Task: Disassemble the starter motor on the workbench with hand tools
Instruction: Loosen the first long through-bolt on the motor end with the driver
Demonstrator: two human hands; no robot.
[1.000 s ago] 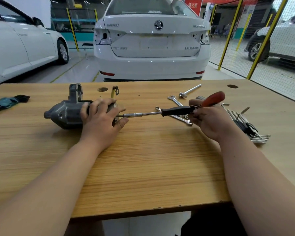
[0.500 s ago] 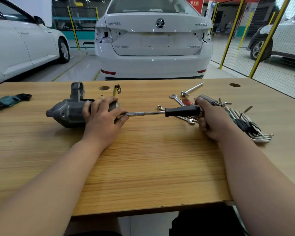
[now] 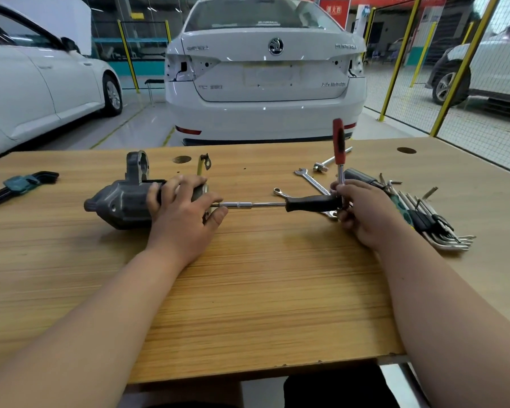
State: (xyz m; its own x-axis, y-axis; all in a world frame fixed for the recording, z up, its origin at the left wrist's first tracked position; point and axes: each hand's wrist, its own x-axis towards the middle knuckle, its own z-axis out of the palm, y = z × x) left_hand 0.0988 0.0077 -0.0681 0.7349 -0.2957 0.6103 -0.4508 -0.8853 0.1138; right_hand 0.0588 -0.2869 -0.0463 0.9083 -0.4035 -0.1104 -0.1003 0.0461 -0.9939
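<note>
Swings the red handle [image 3: 338, 141] up from flat to upright, right hand [image 3: 362, 213] clenched on it at its joint with the black driver [image 3: 312, 203]: likely another turn on a rear bolt. Keeps the starter motor [image 3: 121, 206] lying on the bench [image 3: 248, 290], left hand [image 3: 183, 213] curled over its rear end.

White sedan [image 3: 265, 92] ctr, yellow fence [image 3: 415, 92] rt.

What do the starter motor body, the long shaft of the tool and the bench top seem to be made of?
Starter motor: likely cast metal, dull grey with a rough matte skin.
Tool shaft: probably plated steel, bright and mirror-like.
Bench top: wood or wood-look laminate, with yellow striped grain and a slight sheen.
</note>
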